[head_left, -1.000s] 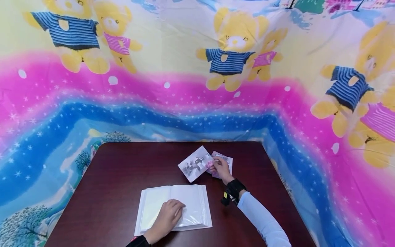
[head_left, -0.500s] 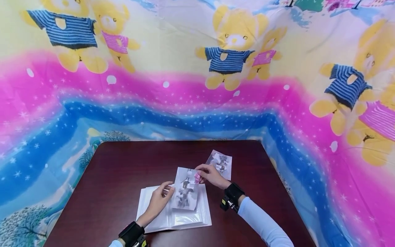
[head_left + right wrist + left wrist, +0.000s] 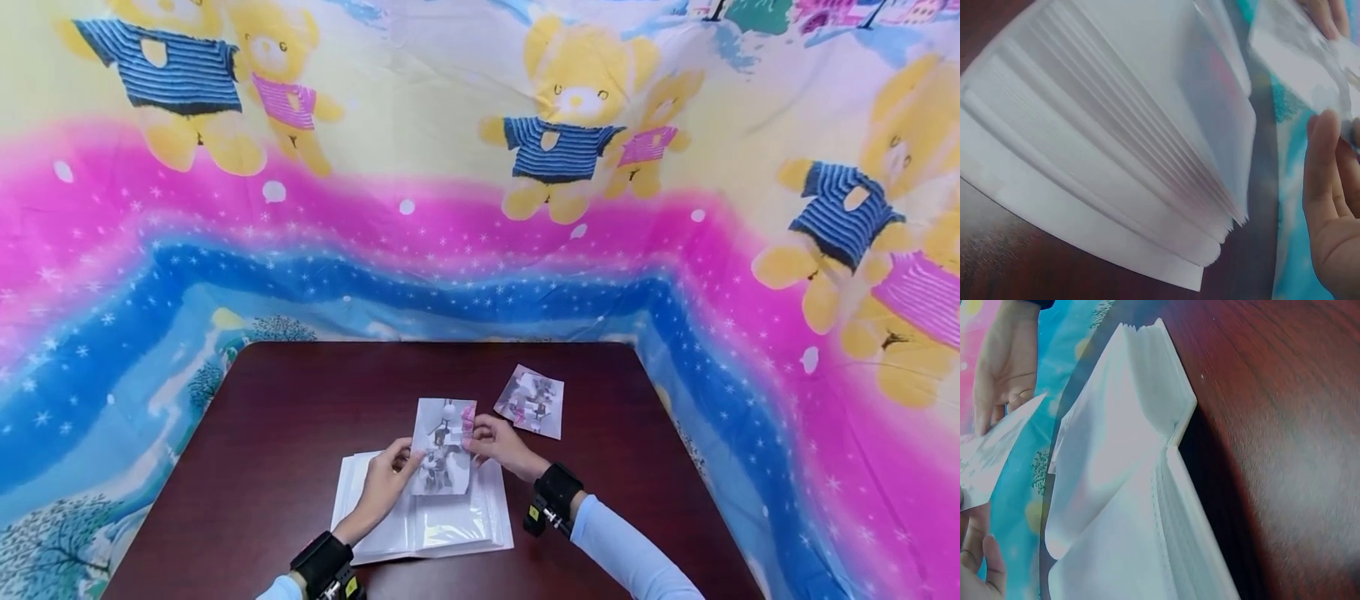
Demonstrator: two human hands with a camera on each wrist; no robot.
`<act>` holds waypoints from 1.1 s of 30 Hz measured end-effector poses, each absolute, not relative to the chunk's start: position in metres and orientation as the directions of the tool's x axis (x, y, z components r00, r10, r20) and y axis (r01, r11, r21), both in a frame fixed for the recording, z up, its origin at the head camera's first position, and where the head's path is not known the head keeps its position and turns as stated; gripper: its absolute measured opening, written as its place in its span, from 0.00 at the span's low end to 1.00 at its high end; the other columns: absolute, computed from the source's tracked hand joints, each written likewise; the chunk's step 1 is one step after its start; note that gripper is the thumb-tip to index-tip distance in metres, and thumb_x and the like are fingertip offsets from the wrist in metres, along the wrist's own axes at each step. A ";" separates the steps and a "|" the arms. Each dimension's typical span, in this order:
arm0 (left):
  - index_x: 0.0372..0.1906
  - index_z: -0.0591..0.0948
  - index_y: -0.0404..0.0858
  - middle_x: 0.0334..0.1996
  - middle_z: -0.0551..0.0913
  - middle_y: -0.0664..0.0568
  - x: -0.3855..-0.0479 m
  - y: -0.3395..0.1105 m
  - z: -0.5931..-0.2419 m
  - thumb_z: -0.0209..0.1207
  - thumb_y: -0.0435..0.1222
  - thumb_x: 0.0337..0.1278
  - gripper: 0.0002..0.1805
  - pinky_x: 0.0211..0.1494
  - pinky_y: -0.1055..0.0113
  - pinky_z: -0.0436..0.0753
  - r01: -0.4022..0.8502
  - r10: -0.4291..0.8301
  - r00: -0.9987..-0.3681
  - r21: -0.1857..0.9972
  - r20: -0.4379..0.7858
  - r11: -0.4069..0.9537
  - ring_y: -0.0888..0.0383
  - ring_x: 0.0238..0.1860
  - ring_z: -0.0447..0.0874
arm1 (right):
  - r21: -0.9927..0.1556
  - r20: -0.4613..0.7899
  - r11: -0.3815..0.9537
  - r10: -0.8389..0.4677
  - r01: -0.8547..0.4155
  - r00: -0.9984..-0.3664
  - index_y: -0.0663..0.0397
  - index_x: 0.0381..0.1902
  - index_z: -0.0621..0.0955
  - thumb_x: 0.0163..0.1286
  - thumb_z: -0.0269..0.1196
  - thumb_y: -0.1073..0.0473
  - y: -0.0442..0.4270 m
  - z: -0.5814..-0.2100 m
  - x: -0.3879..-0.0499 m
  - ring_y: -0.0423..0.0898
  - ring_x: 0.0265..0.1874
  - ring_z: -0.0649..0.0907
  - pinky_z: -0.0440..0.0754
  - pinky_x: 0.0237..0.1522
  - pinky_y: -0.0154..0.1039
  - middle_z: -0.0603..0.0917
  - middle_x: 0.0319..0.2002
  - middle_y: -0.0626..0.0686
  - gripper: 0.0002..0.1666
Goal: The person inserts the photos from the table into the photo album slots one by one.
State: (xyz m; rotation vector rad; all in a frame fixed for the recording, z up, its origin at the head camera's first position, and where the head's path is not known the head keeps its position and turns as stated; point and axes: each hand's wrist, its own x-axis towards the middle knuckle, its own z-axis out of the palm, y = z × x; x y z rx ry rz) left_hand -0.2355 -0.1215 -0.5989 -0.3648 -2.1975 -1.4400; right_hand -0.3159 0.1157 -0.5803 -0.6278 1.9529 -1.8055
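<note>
A printed photo (image 3: 441, 454) with a grey picture and a pink patch is held upright above the open album. My left hand (image 3: 384, 479) pinches its left edge, and my right hand (image 3: 506, 446) has its fingers at the right edge. Below them lies the white photo album (image 3: 457, 527), spread open with clear sleeve pages. The left wrist view shows the photo (image 3: 988, 459) between both hands, off to the side of the album pages (image 3: 1104, 506). In the right wrist view, the thick stack of album sleeves (image 3: 1129, 119) fans out beside the right hand (image 3: 1335, 206).
Another photo print (image 3: 534, 400) lies to the right, behind the right hand; whether more lie under it I cannot tell. The dark wooden table (image 3: 300, 408) ends at a patterned cloth backdrop (image 3: 420, 275) with teddy bears.
The right hand has brought the photo from the pile at right to above the album, turning it upright. The left hand has lifted off the album page and taken the photo's left edge.
</note>
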 end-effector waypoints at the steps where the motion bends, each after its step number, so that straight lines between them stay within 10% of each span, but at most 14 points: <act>1: 0.43 0.82 0.32 0.26 0.82 0.55 -0.236 -0.122 -0.597 0.65 0.27 0.58 0.08 0.29 0.71 0.78 0.468 -0.030 -0.847 0.772 0.530 0.430 0.65 0.26 0.78 | -0.996 0.010 0.067 -0.580 -0.059 -0.815 0.74 0.50 0.72 0.70 0.61 0.70 0.114 -0.581 -0.316 0.47 0.28 0.82 0.86 0.34 0.54 0.81 0.33 0.52 0.15; 9: 0.31 0.74 0.40 0.25 0.67 0.57 -0.236 -0.125 -0.601 0.68 0.35 0.57 0.12 0.28 0.66 0.67 0.377 0.140 -0.895 0.552 0.423 0.744 0.60 0.26 0.67 | -0.996 0.090 -0.014 -0.308 -0.090 -0.947 0.74 0.41 0.67 0.73 0.56 0.72 0.112 -0.580 -0.341 0.47 0.29 0.80 0.85 0.40 0.57 0.72 0.32 0.52 0.09; 18: 0.55 0.81 0.38 0.59 0.76 0.33 -0.243 -0.127 -0.616 0.68 0.48 0.54 0.27 0.60 0.39 0.72 0.705 0.641 -0.694 0.131 0.328 0.697 0.37 0.63 0.72 | -0.996 0.060 -0.074 -0.222 -0.045 -0.973 0.70 0.36 0.61 0.74 0.52 0.74 0.098 -0.597 -0.360 0.46 0.26 0.74 0.84 0.40 0.58 0.63 0.27 0.48 0.10; 28: 0.58 0.81 0.38 0.63 0.74 0.34 -0.247 -0.124 -0.625 0.63 0.51 0.60 0.28 0.65 0.39 0.68 0.706 0.664 -0.697 0.097 0.271 0.701 0.39 0.65 0.71 | -0.997 0.079 -0.032 -0.212 -0.074 -0.974 0.83 0.41 0.61 0.72 0.50 0.78 0.079 -0.593 -0.349 0.81 0.33 0.75 0.79 0.41 0.69 0.69 0.26 0.56 0.09; 33: 0.57 0.82 0.39 0.64 0.74 0.35 -0.243 -0.124 -0.626 0.63 0.51 0.60 0.26 0.65 0.40 0.68 0.686 0.642 -0.715 0.096 0.277 0.722 0.39 0.66 0.70 | -0.996 0.078 0.021 -0.194 -0.083 -0.978 0.84 0.40 0.62 0.70 0.50 0.79 0.075 -0.586 -0.343 0.82 0.33 0.76 0.80 0.40 0.68 0.70 0.27 0.59 0.08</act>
